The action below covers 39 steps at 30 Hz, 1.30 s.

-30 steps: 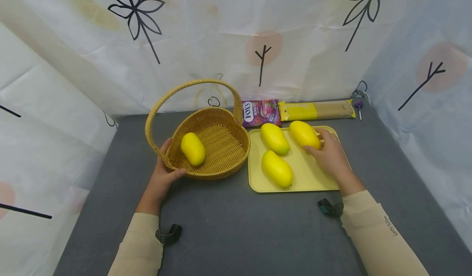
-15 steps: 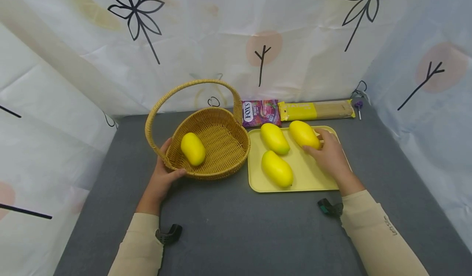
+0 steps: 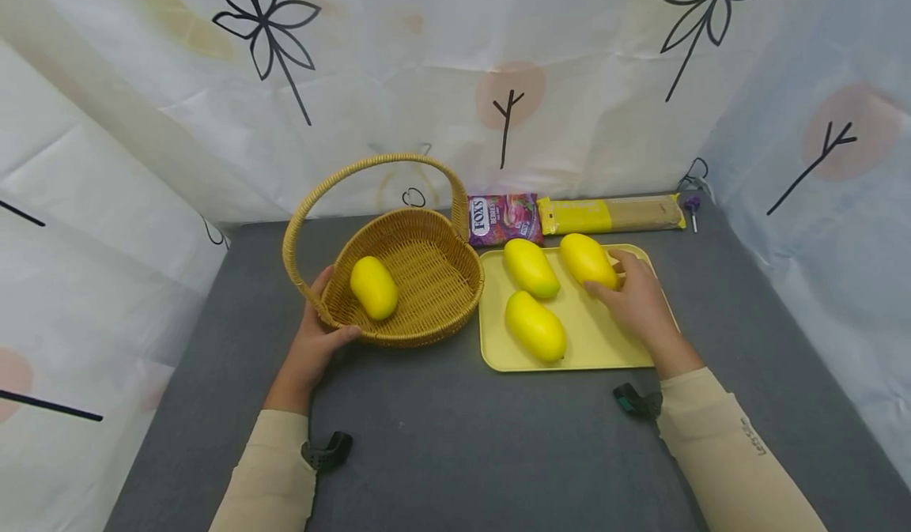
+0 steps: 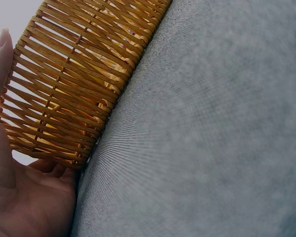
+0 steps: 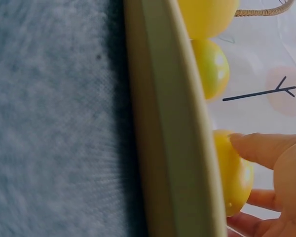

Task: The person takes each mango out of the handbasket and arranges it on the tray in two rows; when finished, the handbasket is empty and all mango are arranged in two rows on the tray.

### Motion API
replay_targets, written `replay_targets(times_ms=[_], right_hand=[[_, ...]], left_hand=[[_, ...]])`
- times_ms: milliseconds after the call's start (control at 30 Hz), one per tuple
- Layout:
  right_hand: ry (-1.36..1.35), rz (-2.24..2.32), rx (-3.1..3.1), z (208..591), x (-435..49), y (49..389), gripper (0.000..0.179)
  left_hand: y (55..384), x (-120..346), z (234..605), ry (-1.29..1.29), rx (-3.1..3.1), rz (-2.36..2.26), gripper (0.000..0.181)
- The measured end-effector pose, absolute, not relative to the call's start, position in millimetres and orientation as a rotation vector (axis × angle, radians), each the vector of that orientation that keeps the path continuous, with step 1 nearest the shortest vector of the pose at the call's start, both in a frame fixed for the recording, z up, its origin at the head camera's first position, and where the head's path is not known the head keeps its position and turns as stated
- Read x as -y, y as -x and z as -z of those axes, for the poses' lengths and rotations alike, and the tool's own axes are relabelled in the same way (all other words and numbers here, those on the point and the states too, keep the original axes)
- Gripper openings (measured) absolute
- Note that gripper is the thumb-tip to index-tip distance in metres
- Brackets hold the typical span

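A woven basket (image 3: 434, 279) with a tall arched handle stands on the left, one yellow mango (image 3: 374, 288) lying inside it. My left hand (image 3: 313, 340) grips the basket's near left side, thumb along the rim and fingers around the outer wall; the left wrist view shows the woven wall (image 4: 74, 74) close up. On the pale yellow tray (image 3: 598, 334) lie two mangoes, one farther back (image 3: 531, 268) and one nearer (image 3: 535, 326). At the tray's back right, my right hand (image 3: 636, 295) holds a third mango (image 3: 587, 260) between thumb and fingers, the mango still down at tray level.
Behind the tray lie a purple candy bag (image 3: 504, 220) and a long yellow packet (image 3: 612, 213), with a purple lollipop (image 3: 693, 209) at its right. A patterned cloth (image 3: 569, 121) hangs behind the grey table (image 3: 455, 445).
Both hands keep their places, on the basket and on the mango. The head view has shifted very slightly; nothing else visibly moves.
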State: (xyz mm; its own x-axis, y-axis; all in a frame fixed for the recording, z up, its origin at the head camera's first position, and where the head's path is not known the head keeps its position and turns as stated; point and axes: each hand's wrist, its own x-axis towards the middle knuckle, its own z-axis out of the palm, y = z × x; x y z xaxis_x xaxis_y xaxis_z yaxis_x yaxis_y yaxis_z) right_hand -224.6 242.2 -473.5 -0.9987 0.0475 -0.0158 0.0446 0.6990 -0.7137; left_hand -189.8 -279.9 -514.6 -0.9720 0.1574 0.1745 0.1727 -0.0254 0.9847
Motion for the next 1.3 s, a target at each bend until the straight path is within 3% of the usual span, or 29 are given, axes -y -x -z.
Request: replay_targets(times_ms=[467,933,1300], right_hand=[[-0.015,-1.258,2.727,445.6,-239.6,209.2,0.079],[-0.402,-1.568,2.438,407.2,-210.2,181.5,0.049],[-0.686,-2.044,2.181,414.5,-176.7,175.1,0.064]], left_hand=[[189.1,279.1,514.2,0.361,2.175,2.235,0.106],[189.5,280.7,515.4,0.356,2.184,2.216,0.107],[190.0,280.5,515.3,0.370,2.179,2.222,0.105]])
